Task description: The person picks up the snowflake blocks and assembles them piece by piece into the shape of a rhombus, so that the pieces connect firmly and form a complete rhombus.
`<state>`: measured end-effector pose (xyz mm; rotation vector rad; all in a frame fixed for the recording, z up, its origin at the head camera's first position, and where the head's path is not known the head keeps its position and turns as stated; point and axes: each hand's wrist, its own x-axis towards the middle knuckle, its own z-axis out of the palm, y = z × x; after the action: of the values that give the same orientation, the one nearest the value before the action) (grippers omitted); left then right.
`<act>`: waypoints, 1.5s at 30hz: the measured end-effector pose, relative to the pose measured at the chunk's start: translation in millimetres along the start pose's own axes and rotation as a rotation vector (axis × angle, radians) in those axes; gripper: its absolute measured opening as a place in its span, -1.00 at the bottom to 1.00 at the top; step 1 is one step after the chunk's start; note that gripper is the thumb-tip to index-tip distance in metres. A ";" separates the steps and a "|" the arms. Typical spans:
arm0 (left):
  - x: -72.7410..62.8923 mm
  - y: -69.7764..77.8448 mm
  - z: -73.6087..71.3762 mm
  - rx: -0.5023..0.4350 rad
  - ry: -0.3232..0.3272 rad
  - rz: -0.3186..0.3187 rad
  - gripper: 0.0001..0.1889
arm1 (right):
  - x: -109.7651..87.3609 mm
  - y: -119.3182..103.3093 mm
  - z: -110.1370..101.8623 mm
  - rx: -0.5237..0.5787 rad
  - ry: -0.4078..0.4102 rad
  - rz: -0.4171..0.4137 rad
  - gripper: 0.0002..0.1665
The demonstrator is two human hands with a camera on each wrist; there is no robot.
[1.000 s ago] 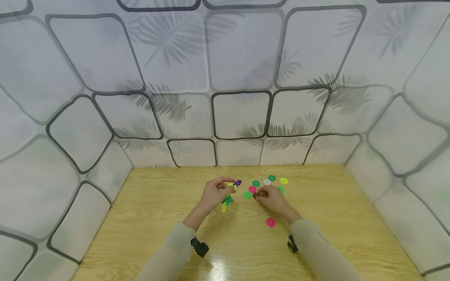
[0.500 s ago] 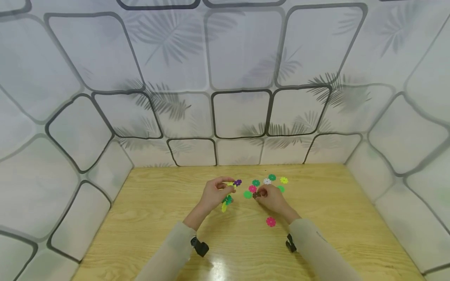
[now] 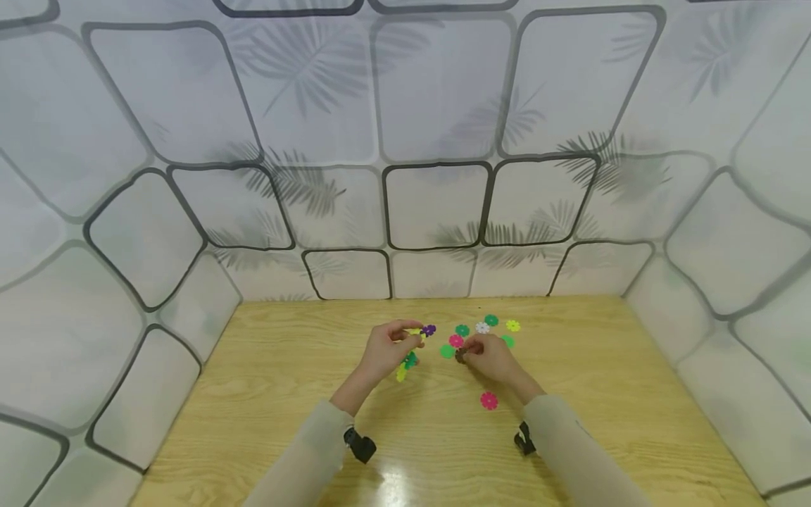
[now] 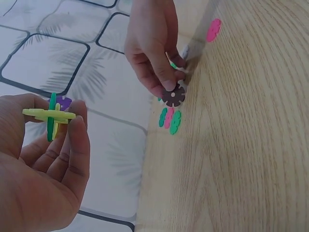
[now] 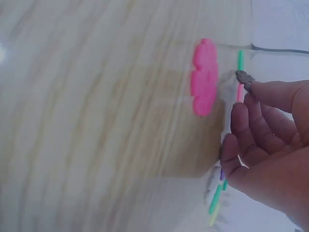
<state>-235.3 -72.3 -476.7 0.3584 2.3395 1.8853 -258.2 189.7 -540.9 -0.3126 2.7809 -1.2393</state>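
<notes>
Between the thumb and fingers of my left hand (image 3: 384, 351) is a cluster of interlocked, notched plastic discs. In the left wrist view, its yellow disc (image 4: 48, 115) crosses a green disc (image 4: 51, 129), with a purple disc (image 4: 64, 102) behind. My right hand (image 3: 494, 358) pinches a brown notched disc (image 4: 173, 97) by its edge, seen nearly edge-on in the right wrist view. The two hands are apart, with the brown disc to the right of the cluster. Part of the cluster is hidden by the left fingers.
Loose flower-shaped discs lie on the wooden table (image 3: 285, 394) around the right hand. Among them are a white disc (image 3: 482, 328), a yellow-green one (image 3: 513, 326) and a light green one (image 3: 447, 351). A pink disc (image 3: 488, 401) lies nearer the front. Patterned walls (image 3: 431, 274) enclose the table.
Both hands stay almost in place. The brown disc has turned slightly and dipped a little in the right fingers, and the cluster in the left hand has tilted slightly.
</notes>
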 end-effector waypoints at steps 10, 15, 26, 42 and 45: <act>1.2 -1.6 -1.3 -0.006 0.004 0.018 -0.68 | -1.3 -13.6 -7.3 0.058 -0.001 -0.006 -0.84; 0.2 -0.2 -1.6 0.021 0.006 0.014 -0.68 | -3.1 -25.0 -12.7 0.110 -0.022 -0.012 -0.83; 1.8 -0.9 -1.4 0.004 0.004 0.006 -0.67 | -3.5 -33.8 -18.7 0.244 -0.035 -0.043 -0.78; 1.2 0.0 -1.3 -0.009 -0.023 0.019 -0.66 | -4.5 -61.3 -23.7 0.297 0.046 -0.112 -0.71; 1.9 0.2 -1.1 -0.015 -0.021 0.022 -0.67 | -5.1 -65.4 -23.8 0.314 0.052 -0.095 -0.71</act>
<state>-237.3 -72.8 -476.2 0.4021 2.3166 1.8987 -247.0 165.5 -476.5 -0.3952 2.5811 -1.6993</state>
